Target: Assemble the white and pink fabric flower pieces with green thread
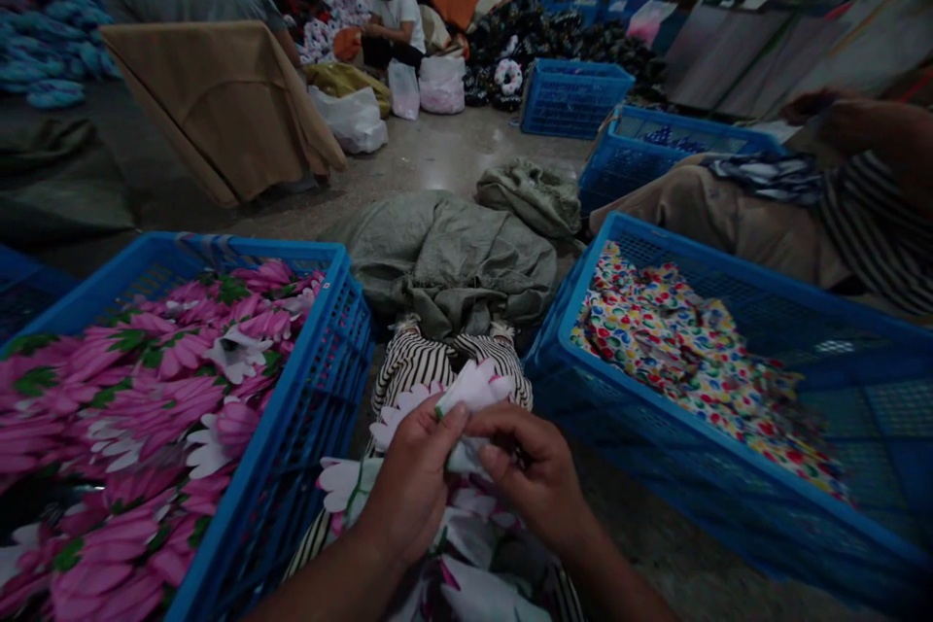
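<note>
Over my lap, a white petal-shaped fabric piece with pink edges is pinched between my two hands. My left hand grips its near left side with thumb and fingers, and a bit of green shows by the thumb. Fingers bent, my right hand holds its right side. More white-and-pink petal pieces with green trim lie across my striped trousers, below and left of the hands.
A blue crate of pink petal pieces stands left. Another blue crate with colourful patterned fabric stands right. Grey-green sacks lie ahead. A person in striped clothing sits at right; others sit further off. A cloth-covered chair back is upper left.
</note>
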Available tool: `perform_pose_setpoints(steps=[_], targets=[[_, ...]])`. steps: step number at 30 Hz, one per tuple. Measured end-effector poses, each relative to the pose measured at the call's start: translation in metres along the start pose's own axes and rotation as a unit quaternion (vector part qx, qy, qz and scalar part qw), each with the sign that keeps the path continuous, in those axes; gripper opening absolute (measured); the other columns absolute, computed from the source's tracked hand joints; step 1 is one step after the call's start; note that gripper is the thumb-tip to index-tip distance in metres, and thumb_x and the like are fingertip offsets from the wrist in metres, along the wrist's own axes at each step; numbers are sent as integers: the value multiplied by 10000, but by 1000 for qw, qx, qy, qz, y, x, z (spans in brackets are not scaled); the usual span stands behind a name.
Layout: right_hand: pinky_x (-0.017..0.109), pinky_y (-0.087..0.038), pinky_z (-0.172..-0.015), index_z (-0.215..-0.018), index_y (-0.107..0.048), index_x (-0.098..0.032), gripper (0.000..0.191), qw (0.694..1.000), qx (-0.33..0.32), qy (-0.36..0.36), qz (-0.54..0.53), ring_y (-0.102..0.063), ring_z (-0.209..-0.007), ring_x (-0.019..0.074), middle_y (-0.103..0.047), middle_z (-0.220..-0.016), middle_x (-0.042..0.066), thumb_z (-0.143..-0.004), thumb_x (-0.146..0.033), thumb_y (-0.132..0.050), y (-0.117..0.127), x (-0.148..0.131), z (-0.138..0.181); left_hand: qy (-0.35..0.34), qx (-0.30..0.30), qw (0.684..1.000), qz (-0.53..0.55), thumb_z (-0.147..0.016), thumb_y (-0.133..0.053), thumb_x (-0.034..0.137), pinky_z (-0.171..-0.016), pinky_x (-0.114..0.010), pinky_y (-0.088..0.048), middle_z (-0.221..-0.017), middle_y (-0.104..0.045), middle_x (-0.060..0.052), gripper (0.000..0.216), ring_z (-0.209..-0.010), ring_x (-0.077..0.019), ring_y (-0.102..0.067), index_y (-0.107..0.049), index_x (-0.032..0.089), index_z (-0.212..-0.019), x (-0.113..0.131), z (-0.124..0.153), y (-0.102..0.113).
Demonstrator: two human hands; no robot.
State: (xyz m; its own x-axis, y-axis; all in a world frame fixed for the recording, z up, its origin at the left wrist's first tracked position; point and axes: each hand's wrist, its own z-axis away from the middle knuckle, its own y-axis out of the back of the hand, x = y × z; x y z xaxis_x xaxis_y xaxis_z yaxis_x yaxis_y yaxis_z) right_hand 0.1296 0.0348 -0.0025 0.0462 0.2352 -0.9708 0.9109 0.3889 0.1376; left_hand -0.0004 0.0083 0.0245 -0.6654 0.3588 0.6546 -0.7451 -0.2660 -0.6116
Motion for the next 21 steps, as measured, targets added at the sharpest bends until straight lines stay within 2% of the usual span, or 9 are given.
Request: perform_pose_setpoints(steps=[2, 5, 7, 11, 15, 18, 21], targets=[[234, -347, -469, -746, -639, -179, 161, 991, 71, -79, -86, -461, -505, 115, -603, -656, 29, -786, -311, -557, 1, 5, 1, -1, 44, 999, 27, -749, -633, 324, -701, -279, -487, -781, -688, -51, 285, -710, -171, -639, -630, 152, -976, -1, -3, 1], [184, -215, -361, -664, -568, -179, 224, 939, 206, -179, -209, -308, -390, 61, -507, -528, -25, -745, -385, -596, 8, 14, 1, -4, 53, 998, 32, -752, -632, 318, -656, -272, -492, -733, -692, -50, 319, -655, -169, -641, -622, 133, -1011, 0, -6, 3], [171, -204, -359, -694, -562, -181, 234, 922, 232, -202, -234, -300, -400, 55, -473, -526, -38, -720, -406, -619, 14, 17, -2, -7, 52, 998, 28, -755, -630, 307, -643, -265, -490, -718, -694, -46, 314, -638, -164, -640, -621, 133, -1016, 1, -6, 4], [181, -192, -375, -821, -603, -178, 353, 943, 162, -185, -222, -327, -456, 74, -467, -603, -15, -744, -518, -550, 24, 13, -12, -5, 52, 999, 5, -752, -630, 317, -621, -260, -486, -697, -690, -41, 300, -624, -161, -631, -629, 133, -990, 0, -3, 0], [204, -225, -420, -858, -634, -149, 372, 965, 63, -172, -187, -323, -484, 91, -414, -576, -21, -775, -498, -537, 32, 10, -26, -17, 39, 999, -34, -717, -657, 344, -598, -258, -475, -679, -679, -33, 286, -589, -157, -609, -652, 140, -918, 1, 3, -4], [208, -219, -430, -862, -657, -133, 410, 967, -27, -171, -189, -302, -465, 84, -393, -542, -32, -758, -517, -556, 33, 11, -32, -20, 23, 996, -90, -708, -655, 372, -581, -245, -460, -660, -667, -28, 282, -573, -151, -589, -667, 148, -879, 5, 5, -4], [212, -270, -460, -866, -676, -145, 426, 964, -55, -178, -189, -370, -491, 93, -479, -579, -9, -729, -537, -582, 32, 10, -33, -30, 35, 985, -168, -711, -640, 399, -572, -226, -441, -661, -656, -36, 286, -591, -150, -569, -681, 151, -847, 9, 6, -2]])
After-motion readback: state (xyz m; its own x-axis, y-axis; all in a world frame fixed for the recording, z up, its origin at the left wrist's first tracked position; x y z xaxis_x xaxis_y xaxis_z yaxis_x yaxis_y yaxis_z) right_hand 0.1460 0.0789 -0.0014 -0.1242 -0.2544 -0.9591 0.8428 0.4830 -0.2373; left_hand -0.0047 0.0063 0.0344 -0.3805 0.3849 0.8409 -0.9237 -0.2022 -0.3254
